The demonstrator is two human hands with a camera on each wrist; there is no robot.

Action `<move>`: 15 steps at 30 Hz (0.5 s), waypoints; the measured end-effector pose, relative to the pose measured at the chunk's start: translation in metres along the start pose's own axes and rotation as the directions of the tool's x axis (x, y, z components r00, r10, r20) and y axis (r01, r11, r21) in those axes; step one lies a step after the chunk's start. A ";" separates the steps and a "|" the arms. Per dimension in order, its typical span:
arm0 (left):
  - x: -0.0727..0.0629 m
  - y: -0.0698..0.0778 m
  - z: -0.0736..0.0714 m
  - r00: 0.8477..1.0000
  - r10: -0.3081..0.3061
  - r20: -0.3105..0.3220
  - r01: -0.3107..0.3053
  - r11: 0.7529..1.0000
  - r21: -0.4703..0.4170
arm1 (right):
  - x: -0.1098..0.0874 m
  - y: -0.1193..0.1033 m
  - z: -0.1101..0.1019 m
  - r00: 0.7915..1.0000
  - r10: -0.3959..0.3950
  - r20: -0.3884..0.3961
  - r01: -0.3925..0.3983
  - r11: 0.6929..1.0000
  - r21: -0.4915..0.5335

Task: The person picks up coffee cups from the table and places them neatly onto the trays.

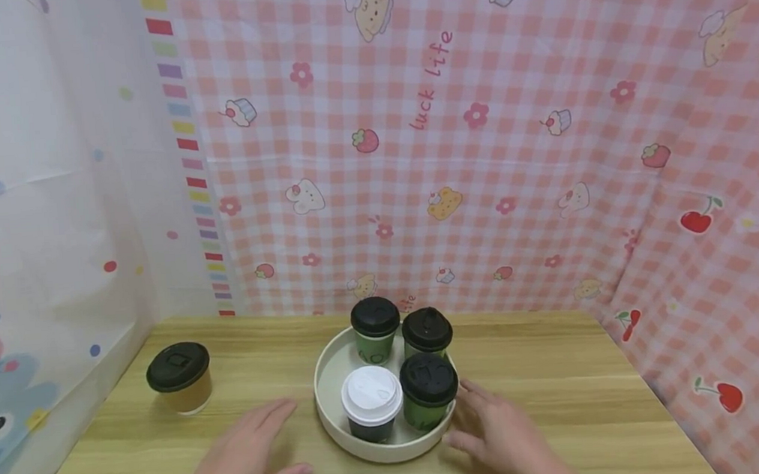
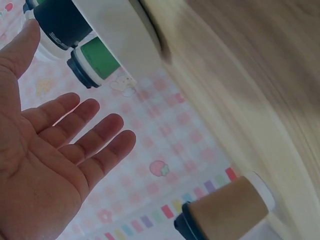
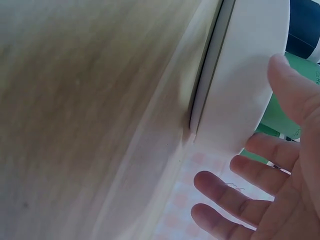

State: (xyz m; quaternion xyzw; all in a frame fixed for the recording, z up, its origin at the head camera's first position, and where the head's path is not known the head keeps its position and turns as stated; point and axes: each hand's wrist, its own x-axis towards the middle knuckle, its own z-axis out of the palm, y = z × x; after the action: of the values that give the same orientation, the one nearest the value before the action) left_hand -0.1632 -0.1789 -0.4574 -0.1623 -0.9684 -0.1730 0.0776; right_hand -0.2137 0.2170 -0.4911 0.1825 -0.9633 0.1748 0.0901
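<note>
A round cream tray (image 1: 329, 380) stands on the wooden table with several lidded paper cups in it. At its front left is a dark cup with a white lid (image 1: 371, 394); beside it stands a green cup with a black lid (image 1: 428, 391). Behind are another green cup (image 1: 374, 331) and a further black-lidded cup (image 1: 427, 331). My left hand (image 1: 246, 456) is held apart from the tray's left side, fingers extended, palm bare in the left wrist view. On the other side, my right hand (image 1: 501, 429) has its straight fingers right at the tray's rim, holding nothing.
A brown cup with a black lid (image 1: 182, 378) stands alone at the table's left, beyond my left hand. Pink checked cloth (image 1: 413, 159) hangs behind the table and along its right; a white patterned cloth (image 1: 26, 147) hangs at the left.
</note>
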 end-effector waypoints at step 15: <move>-0.017 -0.025 -0.003 0.995 -0.018 -0.093 0.019 1.000 0.014 | 0.010 0.001 0.008 0.993 0.107 -0.049 -0.108 0.994 -0.010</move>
State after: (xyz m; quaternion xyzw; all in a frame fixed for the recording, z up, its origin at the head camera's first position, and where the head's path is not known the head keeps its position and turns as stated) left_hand -0.1554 -0.2074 -0.4661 -0.1445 -0.9664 -0.1740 0.1223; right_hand -0.2243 0.2116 -0.4961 0.1255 -0.9704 0.1776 0.1050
